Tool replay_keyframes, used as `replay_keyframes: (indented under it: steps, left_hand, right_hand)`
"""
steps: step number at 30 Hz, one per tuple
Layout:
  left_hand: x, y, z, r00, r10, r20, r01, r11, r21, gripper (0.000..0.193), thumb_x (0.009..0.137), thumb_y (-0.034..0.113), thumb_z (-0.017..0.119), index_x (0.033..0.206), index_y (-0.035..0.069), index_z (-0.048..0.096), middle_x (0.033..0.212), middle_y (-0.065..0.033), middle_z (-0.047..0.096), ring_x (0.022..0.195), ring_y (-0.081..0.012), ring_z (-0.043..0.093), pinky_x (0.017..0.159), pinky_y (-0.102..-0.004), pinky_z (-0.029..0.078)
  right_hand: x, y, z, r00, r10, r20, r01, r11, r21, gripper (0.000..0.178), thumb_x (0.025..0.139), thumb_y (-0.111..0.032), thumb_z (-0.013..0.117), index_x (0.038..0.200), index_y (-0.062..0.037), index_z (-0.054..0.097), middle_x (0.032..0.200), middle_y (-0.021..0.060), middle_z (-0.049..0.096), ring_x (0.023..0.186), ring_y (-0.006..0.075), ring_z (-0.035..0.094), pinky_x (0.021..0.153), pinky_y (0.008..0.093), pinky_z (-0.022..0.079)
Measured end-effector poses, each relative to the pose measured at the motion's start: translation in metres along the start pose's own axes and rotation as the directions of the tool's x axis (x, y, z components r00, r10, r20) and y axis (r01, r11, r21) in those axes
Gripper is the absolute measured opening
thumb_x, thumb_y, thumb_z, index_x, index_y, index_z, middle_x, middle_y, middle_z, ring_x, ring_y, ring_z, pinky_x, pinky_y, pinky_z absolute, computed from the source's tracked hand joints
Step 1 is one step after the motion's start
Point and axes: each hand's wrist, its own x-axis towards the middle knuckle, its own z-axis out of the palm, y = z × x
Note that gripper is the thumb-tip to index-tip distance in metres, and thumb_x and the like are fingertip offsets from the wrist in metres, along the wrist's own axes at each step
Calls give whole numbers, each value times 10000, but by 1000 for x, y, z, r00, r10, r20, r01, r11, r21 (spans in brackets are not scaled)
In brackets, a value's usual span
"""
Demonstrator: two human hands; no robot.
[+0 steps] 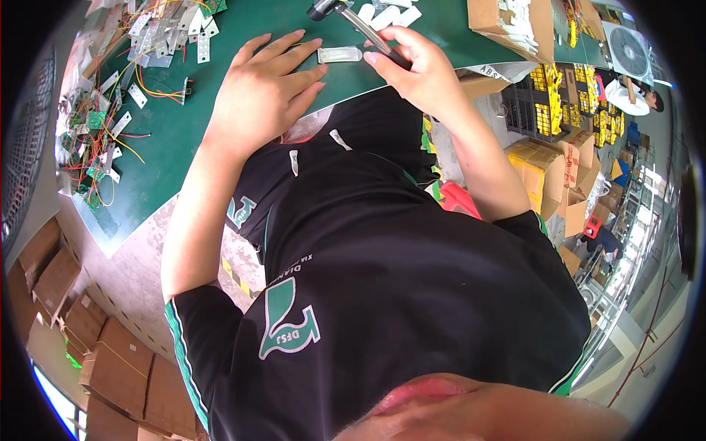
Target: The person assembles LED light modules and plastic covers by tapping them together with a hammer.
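Observation:
My left hand (265, 92) lies flat on the green work mat (169, 140), fingers spread, fingertips beside a small clear rectangular plastic part (340, 54). My right hand (415, 66) is closed around the dark handle of a metal tool (351, 18), whose shaft runs up and left to a grey head above the plastic part. The plastic part rests on the mat between the two hands.
Several small circuit boards with red and yellow wires (99, 125) and metal strips (173, 33) lie at the mat's left and top. White parts (386, 15) sit beyond the tool. A cardboard box (507, 22) stands at top right; more boxes (555, 176) and yellow crates (548, 110) are on the floor.

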Motion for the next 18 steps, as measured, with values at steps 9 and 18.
replay_keyframes:
  steps: [9, 18]
  left_hand:
    - [1, 2, -2, 1000, -6, 3, 6, 999, -41, 237, 876, 213, 760, 1104, 163, 799, 1304, -80, 707, 1315, -262, 601, 1128, -471, 430]
    - [1, 2, -4, 1000, 5, 14, -5, 1000, -27, 242, 884, 213, 748, 1116, 167, 800, 1284, -93, 713, 1309, -268, 600, 1128, -473, 427]
  right_hand:
    - [-35, -11, -4, 929, -314, -197, 285, 945, -164, 278, 949, -191, 751, 1151, -3, 720, 958, 158, 767, 775, 215, 738, 717, 307, 557]
    - [-42, -9, 5, 972, -221, -80, 181, 920, -347, 275, 943, -187, 732, 1165, -26, 717, 937, 181, 742, 768, 339, 715, 694, 364, 555]
